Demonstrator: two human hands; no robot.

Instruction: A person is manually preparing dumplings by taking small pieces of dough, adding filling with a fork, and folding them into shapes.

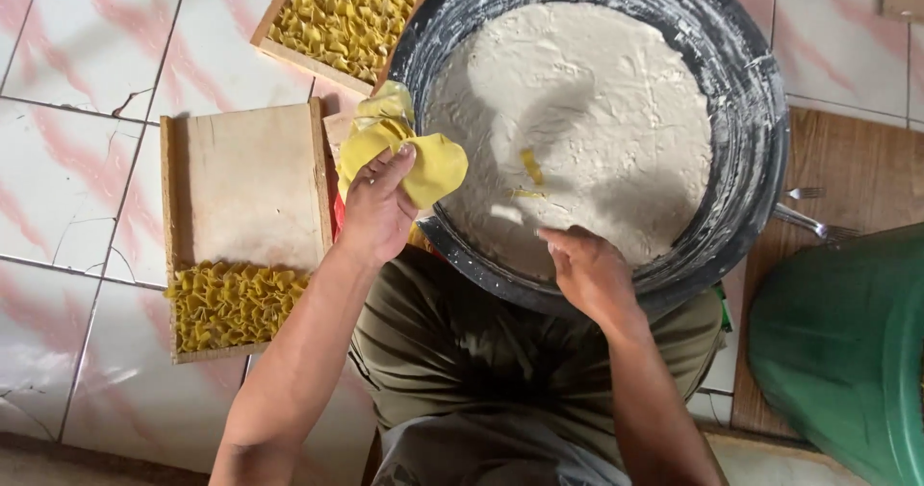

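Round black basin [751, 111], flour-smeared rim, holds a pale, matte paste filling [597, 111]. Wooden tray [245, 178] at 9 o'clock: folded yellow dumplings [231, 303] crowd its near end (second tray [346, 14] at 11 is full). Left hand [377, 212], back upward, pinches thin round yellow wrappers [428, 164]. Right hand [589, 269], fingers curled, dips into the paste's near edge.

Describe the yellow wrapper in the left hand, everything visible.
The yellow wrapper is a thin, round, pale yellow sheet that looks like soft dough. It droops limp from the left hand, whose fingers pinch its left edge, and overhangs the rim of the big dark basin of pale filling. More yellow wrappers sit just behind it. Its surface looks smooth and unfilled.
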